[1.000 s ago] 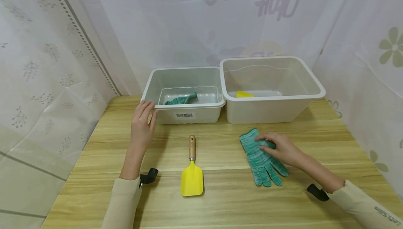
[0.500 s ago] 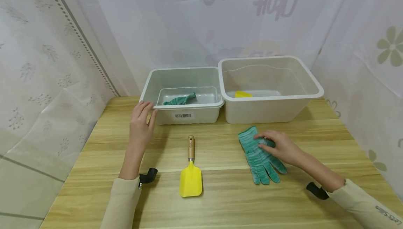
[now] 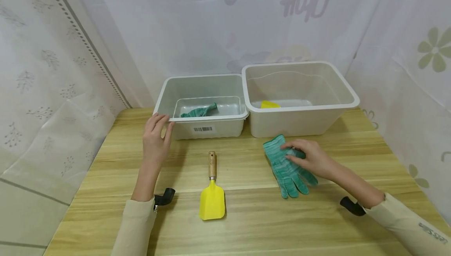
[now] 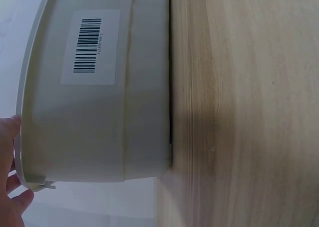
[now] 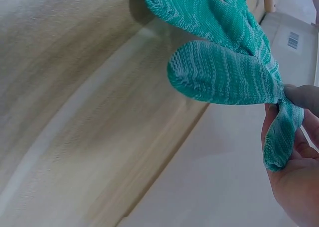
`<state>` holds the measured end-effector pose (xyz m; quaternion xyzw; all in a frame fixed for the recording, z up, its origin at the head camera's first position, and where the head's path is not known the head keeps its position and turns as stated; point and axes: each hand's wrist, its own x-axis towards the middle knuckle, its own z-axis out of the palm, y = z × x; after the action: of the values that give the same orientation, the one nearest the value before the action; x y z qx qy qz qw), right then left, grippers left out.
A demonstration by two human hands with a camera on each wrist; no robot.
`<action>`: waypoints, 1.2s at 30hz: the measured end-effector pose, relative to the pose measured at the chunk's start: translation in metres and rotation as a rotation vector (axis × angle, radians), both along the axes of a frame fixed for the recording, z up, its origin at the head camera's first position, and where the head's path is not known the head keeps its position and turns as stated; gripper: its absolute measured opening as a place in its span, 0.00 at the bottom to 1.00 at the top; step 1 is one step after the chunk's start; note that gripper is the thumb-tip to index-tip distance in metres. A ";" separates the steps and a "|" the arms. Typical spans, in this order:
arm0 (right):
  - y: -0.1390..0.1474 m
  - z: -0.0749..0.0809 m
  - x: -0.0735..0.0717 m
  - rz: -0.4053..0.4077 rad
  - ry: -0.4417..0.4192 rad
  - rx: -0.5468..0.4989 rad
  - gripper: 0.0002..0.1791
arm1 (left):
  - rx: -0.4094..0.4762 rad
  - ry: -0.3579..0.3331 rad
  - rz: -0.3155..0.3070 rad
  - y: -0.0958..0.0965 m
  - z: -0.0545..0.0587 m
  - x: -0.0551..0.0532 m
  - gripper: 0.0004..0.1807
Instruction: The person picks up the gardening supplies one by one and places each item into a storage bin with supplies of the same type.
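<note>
My right hand (image 3: 313, 159) pinches a green-and-white striped knit glove (image 3: 280, 164) between thumb and fingers. In the right wrist view the glove's fingers (image 5: 219, 72) stick out over the wood, apart from its surface. My left hand (image 3: 156, 140) holds the front left corner of a pale grey plastic bin (image 3: 211, 127) with a barcode label, fingers over the rim and thumb at the front. Inside that bin lies a second striped green glove (image 3: 199, 112). Between my hands a yellow hand trowel (image 3: 212, 201) with a wooden handle lies on the table, handle toward the bins.
A larger, deeper off-white bin (image 3: 292, 121) stands right beside the grey one, with a yellow piece (image 3: 270, 104) showing inside. Both are at the back of the wooden table (image 3: 253, 224), before a printed curtain (image 3: 197, 25).
My right hand has shifted the glove slightly up and toward the bins. My left hand stays at the bin's corner. The whole scene slides slightly left in the head view.
</note>
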<state>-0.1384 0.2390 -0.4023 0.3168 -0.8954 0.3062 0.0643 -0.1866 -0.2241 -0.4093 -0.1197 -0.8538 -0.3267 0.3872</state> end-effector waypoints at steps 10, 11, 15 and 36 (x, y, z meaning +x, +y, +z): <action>-0.008 0.012 -0.003 0.021 0.050 -0.014 0.16 | -0.004 0.009 0.006 0.000 0.000 0.000 0.13; -0.009 0.013 -0.004 0.021 0.054 -0.010 0.16 | -0.006 0.006 0.005 0.000 0.000 0.000 0.13; -0.011 0.014 -0.004 0.012 0.055 0.006 0.16 | -0.007 -0.009 0.003 0.001 0.000 0.001 0.14; -0.021 0.031 -0.011 0.066 0.139 -0.058 0.17 | -0.013 -0.019 0.011 0.002 0.000 0.004 0.14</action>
<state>-0.1493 0.2176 -0.3716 0.3648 -0.8686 0.3111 0.1251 -0.1830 -0.2220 -0.4097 -0.1142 -0.8604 -0.3199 0.3800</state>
